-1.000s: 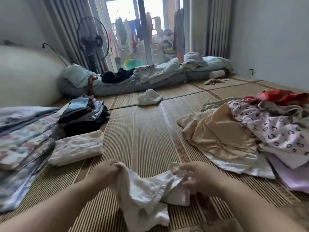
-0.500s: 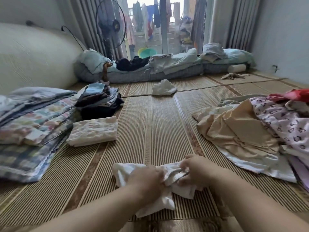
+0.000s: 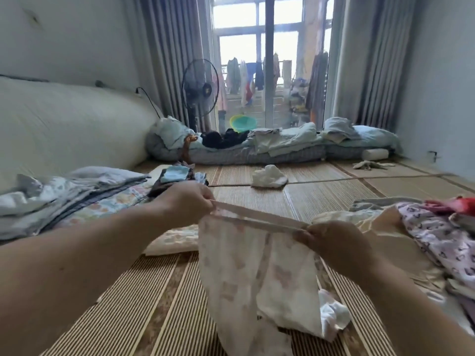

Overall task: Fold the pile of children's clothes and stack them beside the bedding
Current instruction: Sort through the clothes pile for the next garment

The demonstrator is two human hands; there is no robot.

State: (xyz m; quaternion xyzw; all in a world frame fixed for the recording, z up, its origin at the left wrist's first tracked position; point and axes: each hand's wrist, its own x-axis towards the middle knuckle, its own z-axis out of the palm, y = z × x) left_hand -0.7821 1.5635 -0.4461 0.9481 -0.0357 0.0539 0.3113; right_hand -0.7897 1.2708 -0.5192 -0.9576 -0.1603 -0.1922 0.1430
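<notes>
Woven mat (image 3: 244, 199): folded bedding (image 3: 64, 199) left, clothes pile (image 3: 437, 240) right, white garment (image 3: 268, 177) beyond.

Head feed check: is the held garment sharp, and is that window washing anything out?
Head view: the pale pink-printed cloth garment is softly blurred, as are the left hand and right hand pinching its top edge; the tall glass window is blown out white; wide-angle distortion leans the grey curtains at the edges.

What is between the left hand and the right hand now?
In the head view, the waistband of the pale printed garment stretches straight between the left hand and the right hand; each hand pinches one end.
</notes>
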